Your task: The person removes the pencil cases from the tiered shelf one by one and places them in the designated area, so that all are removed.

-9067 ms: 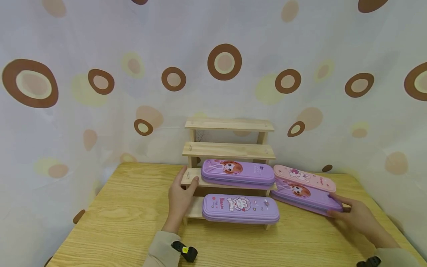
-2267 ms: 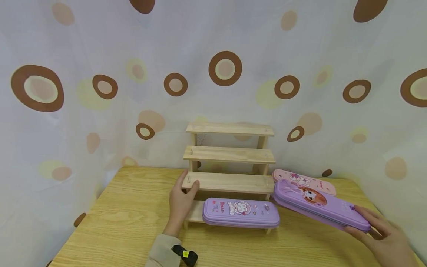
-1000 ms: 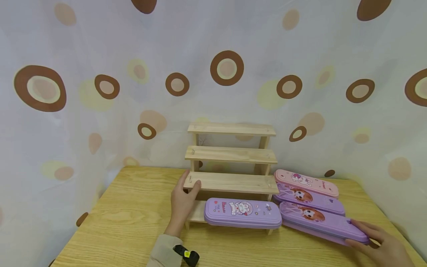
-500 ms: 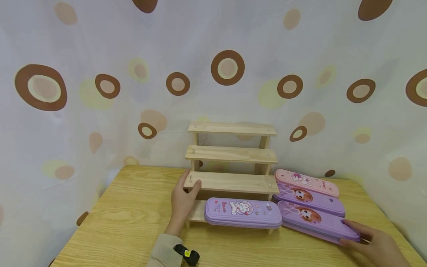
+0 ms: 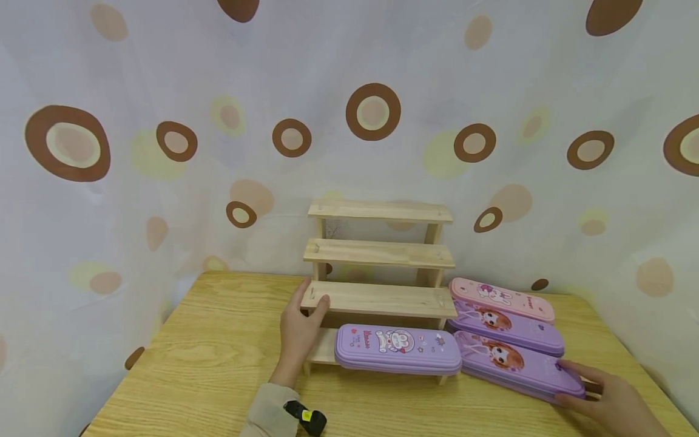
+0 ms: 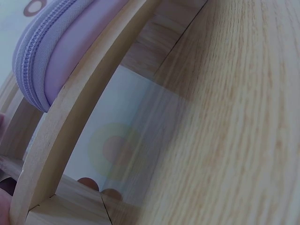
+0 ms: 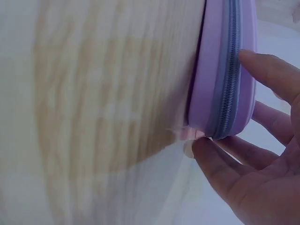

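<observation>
1. One purple pencil case (image 5: 519, 366) lies flat on the tabletop (image 5: 207, 358), nearest the person at the right, just in front of a second purple case (image 5: 505, 327) and a pink case (image 5: 499, 298).
2. At its right end, the right hand (image 5: 611, 400) touches it, fingers straight on the zipper edge, thumb under the end.
3. To the left, the left hand (image 5: 299, 331) grips the end of a wooden stepped shelf (image 5: 379, 255), thumb on its second step.
4. On the lowest step, another purple case (image 5: 397, 347) lies.
5. Behind, a curtain (image 5: 164, 91) with brown rings hangs.
</observation>
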Tool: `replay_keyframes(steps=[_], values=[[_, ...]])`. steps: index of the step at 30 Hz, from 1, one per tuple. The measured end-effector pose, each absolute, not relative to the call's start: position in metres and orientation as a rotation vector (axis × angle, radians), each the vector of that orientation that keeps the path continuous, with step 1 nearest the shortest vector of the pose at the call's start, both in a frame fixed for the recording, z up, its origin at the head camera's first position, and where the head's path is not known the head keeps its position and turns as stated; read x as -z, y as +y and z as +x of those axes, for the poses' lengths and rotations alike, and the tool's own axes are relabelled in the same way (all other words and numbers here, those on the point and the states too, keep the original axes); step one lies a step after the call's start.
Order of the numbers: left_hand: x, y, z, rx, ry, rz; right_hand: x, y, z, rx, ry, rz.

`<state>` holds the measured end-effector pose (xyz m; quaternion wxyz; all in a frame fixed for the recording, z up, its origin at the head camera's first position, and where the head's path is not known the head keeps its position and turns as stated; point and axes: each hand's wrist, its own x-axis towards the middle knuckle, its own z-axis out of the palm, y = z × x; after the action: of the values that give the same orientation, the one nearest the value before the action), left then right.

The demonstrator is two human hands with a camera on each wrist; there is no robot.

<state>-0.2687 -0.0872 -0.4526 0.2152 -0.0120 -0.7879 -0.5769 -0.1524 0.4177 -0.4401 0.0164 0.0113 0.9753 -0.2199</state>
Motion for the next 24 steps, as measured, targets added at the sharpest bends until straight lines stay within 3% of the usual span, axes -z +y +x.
replay_keyframes(steps=[24], values=[[0.455, -0.087, -0.27, 1.578, -2.197, -0.021, 0.413, 0.356, -0.136, 1.289, 3.207, -0.458]])
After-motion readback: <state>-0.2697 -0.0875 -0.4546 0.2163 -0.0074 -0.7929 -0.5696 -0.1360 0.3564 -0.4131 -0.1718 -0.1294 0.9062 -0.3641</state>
